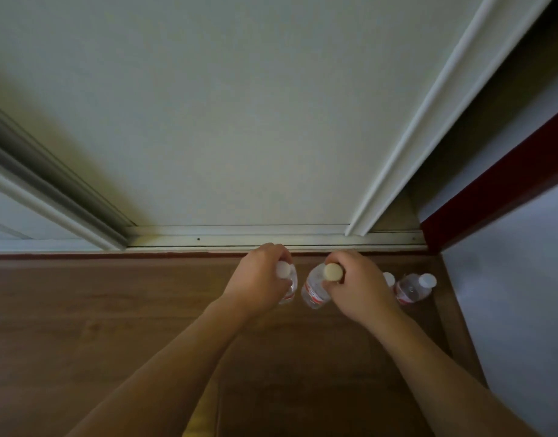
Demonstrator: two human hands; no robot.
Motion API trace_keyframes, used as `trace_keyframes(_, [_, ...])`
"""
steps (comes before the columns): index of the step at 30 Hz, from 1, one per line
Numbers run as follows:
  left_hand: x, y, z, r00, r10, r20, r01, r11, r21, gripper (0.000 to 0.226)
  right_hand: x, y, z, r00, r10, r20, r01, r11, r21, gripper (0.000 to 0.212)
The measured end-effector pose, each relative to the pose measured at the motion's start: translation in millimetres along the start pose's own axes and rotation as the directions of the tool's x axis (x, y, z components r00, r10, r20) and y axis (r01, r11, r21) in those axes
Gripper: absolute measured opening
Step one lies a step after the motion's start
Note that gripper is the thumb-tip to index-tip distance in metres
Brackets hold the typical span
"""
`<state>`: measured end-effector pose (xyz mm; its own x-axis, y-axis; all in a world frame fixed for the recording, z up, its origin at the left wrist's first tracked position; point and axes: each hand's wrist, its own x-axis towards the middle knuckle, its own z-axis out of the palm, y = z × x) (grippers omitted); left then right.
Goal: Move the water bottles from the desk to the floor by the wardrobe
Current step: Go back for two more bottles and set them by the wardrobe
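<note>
While both arms reach down to the brown wood-look floor (114, 310) by the white sliding wardrobe door (240, 121), the left hand (258, 279) is wrapped around the neck of a clear white-capped plastic water bottle with a red label (287, 285), and the right hand (356, 288) grips a second clear bottle with a cream cap (315, 291) just beside it. Two more clear bottles (413, 290) stand to the right near the grey side wall (507, 294), one partly hidden behind the right hand. Bare floor lies open to the left; whether the held bottles touch the floor is unclear.
</note>
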<state>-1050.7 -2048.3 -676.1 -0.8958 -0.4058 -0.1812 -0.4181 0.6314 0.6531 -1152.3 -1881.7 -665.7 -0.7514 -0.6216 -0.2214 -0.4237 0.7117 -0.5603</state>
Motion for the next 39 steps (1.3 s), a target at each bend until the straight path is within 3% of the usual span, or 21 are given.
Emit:
trace_keyframes(8, [32,-45,68,1.000,-0.009,0.002,0.009,1.000,0.029,0.022,31,45,58,0.997,0.078,0.028,-0.077,0.996,-0.042,0.023])
trace_keyframes(19, [39,-69,107,1.000,-0.020,0.007,0.020,1.000,0.012,0.024,39,63,88,0.988,0.146,0.055,-0.142,0.988,-0.067,0.028])
trace_keyframes(32, [30,-65,104,1.000,0.016,0.005,-0.016,0.997,0.073,0.045,31,63,79,0.978,0.184,0.100,-0.174,0.980,-0.098,0.055])
trace_keyframes(39, [19,-45,73,0.999,-0.036,0.009,0.035,0.994,0.100,0.055,21,54,36,0.978,0.201,0.045,-0.196,0.976,-0.099,0.066])
